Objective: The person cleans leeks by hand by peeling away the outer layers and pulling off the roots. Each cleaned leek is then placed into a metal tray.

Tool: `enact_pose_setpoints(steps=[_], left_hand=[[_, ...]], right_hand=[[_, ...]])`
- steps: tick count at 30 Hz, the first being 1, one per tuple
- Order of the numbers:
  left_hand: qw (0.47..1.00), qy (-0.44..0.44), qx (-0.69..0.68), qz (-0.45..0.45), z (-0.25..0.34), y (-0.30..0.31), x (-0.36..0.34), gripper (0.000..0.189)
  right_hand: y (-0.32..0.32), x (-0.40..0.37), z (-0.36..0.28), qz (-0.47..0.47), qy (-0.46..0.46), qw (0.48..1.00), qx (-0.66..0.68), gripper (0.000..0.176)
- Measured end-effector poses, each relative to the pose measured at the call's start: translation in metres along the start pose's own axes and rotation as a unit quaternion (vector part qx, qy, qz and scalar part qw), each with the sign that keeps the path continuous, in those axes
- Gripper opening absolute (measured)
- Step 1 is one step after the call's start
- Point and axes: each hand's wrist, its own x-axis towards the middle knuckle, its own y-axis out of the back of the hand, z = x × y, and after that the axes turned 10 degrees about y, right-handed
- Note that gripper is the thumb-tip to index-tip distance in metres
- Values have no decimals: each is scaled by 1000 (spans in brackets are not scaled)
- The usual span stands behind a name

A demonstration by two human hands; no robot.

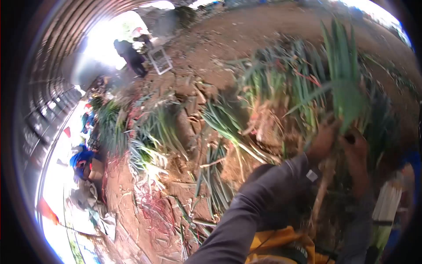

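Note:
Both of my hands grip one green onion plant [345,75] held upright in front of me. My left hand [323,141] clasps its stalk from the left, in a dark long sleeve. My right hand [357,152] wraps the stalk from the right, just beside the left. The plant's long green leaves rise above my hands and its pale, soil-covered root end [323,189] hangs below them. The view is blurred.
Heaps of green onions [272,88] lie on the brown dirt ground [246,31], with more bunches [154,132] to the left. A person in dark clothes [131,56] stands far off by a white crate [160,60]. Another person in blue [81,160] crouches at left. Red bands [154,211] litter the soil.

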Motion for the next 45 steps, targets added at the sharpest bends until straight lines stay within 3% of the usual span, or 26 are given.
enact_pose_setpoints(steps=[1, 2, 3, 4, 5, 6, 7, 8, 9, 11, 19, 22, 24, 26, 28, 30, 32, 33, 35, 37, 39, 43, 44, 45], left_hand=[[967, -81, 242, -14, -15, 16, 1, 41], [875, -162, 455, -43, -19, 32, -2, 42], [919, -32, 374, -124, 21, 32, -7, 47], [910, -242, 332, -63, 9, 40, -6, 51], [894, -286, 342, -36, 0, 48, -6, 53], [875, -285, 379, -94, 23, 48, 2, 48], [979, -74, 156, -109, 34, 37, 5, 43], [981, 149, -69, -107, 42, 28, 6, 39], [978, 161, -74, -113, 46, 23, 3, 39], [924, 226, -292, -100, 61, 21, -2, 34], [935, 221, -262, -92, 73, 6, -14, 31], [938, 209, -260, -98, 52, 17, 6, 29], [940, 152, -295, -81, 52, 27, 16, 23], [944, 135, -289, -80, 60, 35, 25, 21], [951, 158, -266, -19, 67, 45, 32, 28], [956, 120, -264, -33, 67, 53, 29, 36], [975, 55, -216, -3, 67, 58, 32, 39], [977, 59, -203, 18, 75, 58, 30, 39], [981, 55, -186, 21, 82, 64, 29, 39], [982, 54, -175, 40, 86, 61, 28, 38], [977, 59, -202, 17, 82, 59, 33, 35], [966, 98, -237, 27, 90, 44, 30, 26], [954, 108, -278, 21, 92, 44, 28, 26], [951, 132, -281, -10, 93, 48, 26, 29]], right_hand=[[-4, -2, -3, 13, -8, 1000, -2, 27], [-7, -6, -1, 31, -26, 999, -14, 28], [-9, -8, 4, 46, -29, 998, 40, 29], [-11, -8, 27, 61, 41, 996, 51, 30], [-10, -10, 26, 74, 100, 986, -108, 30], [-10, -18, 15, 67, 50, 995, -47, 28], [-12, -20, 8, 64, 15, 997, 27, 27], [-8, -24, 7, 74, 0, 997, 16, 27], [-8, -28, 8, 55, -43, 993, 99, 25], [-12, -37, 3, 44, -85, 970, 222, 21], [10, -104, -5, 70, -161, 947, 270, 17], [22, -136, 1, 58, -167, 947, 269, 14], [28, -160, 5, 36, -166, 957, 237, 13], [34, -187, 9, -45, -272, 945, 176, 18], [36, -222, 38, -159, -172, 972, -30, 17], [21, -298, 107, -353, -157, 882, -270, 15], [36, -351, 134, -531, -39, 786, -314, 23], [36, -334, 119, -531, -39, 786, -315, 23], [39, -298, 78, -534, -125, 768, -332, 32], [33, -247, 53, -362, -114, 877, -296, 35], [30, -186, 16, -128, -31, 961, -243, 36], [-6, -109, 17, 14, 174, 940, -292, 46], [-15, -102, 22, 14, 174, 940, -294, 46], [-24, -98, 28, 16, 113, 967, -229, 46]])
